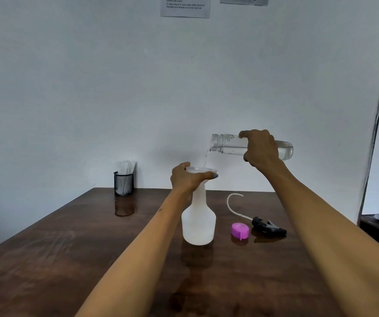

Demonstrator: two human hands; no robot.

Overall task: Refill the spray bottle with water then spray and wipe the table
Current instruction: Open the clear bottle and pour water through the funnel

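Head view: dark wooden table (69,259), pale wall (92,88); right hand (260,148) grips bottle (225,146), left hand (187,179) funnel (199,169).

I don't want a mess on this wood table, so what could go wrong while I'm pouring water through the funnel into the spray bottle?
1. The clear bottle is tipped almost flat in the right hand; a surge could overshoot the funnel.
2. The left hand holds only the funnel on the spray bottle; a nudge might topple it.
3. The spray head and purple cap lie close by, so spills may wet them.
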